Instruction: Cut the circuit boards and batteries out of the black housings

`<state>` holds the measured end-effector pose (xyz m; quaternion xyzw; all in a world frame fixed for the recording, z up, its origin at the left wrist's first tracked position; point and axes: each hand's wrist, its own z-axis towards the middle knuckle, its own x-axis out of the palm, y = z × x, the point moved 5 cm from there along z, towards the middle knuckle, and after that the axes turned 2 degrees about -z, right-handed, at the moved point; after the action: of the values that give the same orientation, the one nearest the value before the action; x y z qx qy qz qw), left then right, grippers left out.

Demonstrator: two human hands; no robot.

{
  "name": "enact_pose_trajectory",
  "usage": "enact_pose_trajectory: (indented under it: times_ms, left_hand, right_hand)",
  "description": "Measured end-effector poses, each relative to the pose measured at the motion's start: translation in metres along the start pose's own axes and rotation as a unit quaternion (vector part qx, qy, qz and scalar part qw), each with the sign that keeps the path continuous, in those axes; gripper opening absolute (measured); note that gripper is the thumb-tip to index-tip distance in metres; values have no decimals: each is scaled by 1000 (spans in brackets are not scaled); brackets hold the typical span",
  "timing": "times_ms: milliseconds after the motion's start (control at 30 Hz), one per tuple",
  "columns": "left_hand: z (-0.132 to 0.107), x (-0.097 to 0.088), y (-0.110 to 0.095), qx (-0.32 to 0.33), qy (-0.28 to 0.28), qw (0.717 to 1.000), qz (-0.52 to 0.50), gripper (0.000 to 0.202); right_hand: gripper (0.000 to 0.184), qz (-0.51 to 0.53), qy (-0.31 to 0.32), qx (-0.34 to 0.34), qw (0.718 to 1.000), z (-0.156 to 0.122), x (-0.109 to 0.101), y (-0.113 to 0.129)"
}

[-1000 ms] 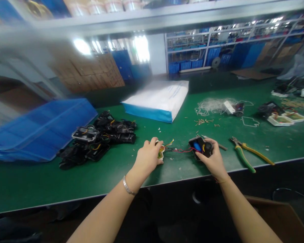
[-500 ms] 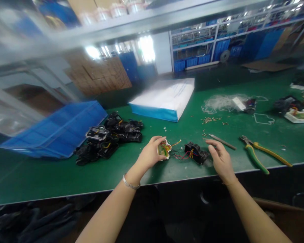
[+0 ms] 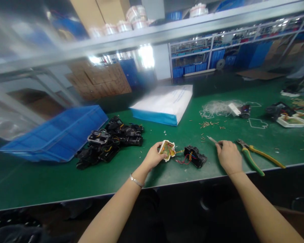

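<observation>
Between the thumb and fingers of my left hand is a white plastic housing, tilted so the green circuit board inside shows. Thin red, black and yellow wires run from it to a black plastic housing lying on the table. My right hand is closed around a slim grey pen-like tool; its pale tip points up and left, and the rest is hidden under the hand. Just right of that hand lie pliers with green and yellow handles.
Several black housings are heaped beside a blue bin. A white and blue package lies farther back. Small screws, clear tangled gaskets and more opened housings sit to the right. A shelf crosses above the green table.
My right hand has left the black housing's side, moved right and closed on the pen-like tool. My left hand has turned the white housing, showing more of its inside.
</observation>
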<state>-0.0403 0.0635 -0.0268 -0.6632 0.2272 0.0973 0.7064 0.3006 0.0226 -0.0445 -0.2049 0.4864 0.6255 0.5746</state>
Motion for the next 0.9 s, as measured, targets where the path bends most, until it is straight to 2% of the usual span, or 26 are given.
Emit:
enact_pose_trajectory:
  times_ms: [67,167,267,300,367,533,700,767,900]
  left_hand:
    - [0,4,1,0,3,1000,-4,46]
    - [-1,11,3,-1,7,999,-42,44]
    - [-1,16,2,3,11,996,-89,47]
    - [-1,18,2,5,12,995,-103,47]
    - [-1,21,1,10,15,992,-128,47]
    - [-7,26,0,-5,8,978,-209,49]
    - [-13,36,-6,5,46,974,-223,54]
    - [-13,37,-8,2,35,975,-218,47]
    - [-10,36,-10,-8,5,983,-184,36]
  right_hand:
    - [29,124,-6,37,992,-14,-14,17]
    - [34,326,44,43,943,-48,-29,63]
    - [41,483,193,28,854,-81,-21,120]
    - [42,511,220,30,830,-88,-15,135]
    - [43,539,233,45,808,-91,1,155]
    - [40,552,169,58,815,-84,31,167]
    - [37,532,190,21,825,-95,36,169]
    - [37,546,198,18,814,-96,36,168]
    - [39,601,213,32,770,-93,35,166]
